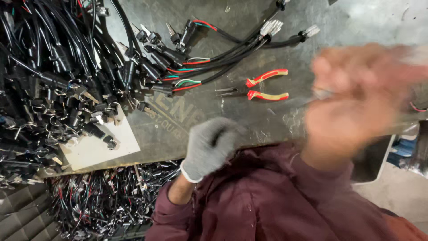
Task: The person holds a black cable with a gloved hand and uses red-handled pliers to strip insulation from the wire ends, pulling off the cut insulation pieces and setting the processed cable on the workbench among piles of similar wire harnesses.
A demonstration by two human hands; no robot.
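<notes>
My left hand [207, 147] wears a grey knit glove and is curled into a fist at the near edge of the dark worktable [249, 111]. A dark spot shows between its fingers; I cannot make out what it is. My right hand [356, 98] is bare, raised close to the camera and badly blurred, so its fingers cannot be read. Red-and-yellow-handled pliers [267, 87] lie on the table between the two hands. A bundle of black cables [200, 67] with red, green and white wires and white plugs [272, 27] lies beyond the pliers.
A large heap of black switch-and-cable assemblies with keys [53, 89] covers the table's left side, partly on a white sheet [102, 149]. Below the table edge sits a pile of cut wire scraps [102, 201]. My maroon jacket [276, 201] fills the bottom.
</notes>
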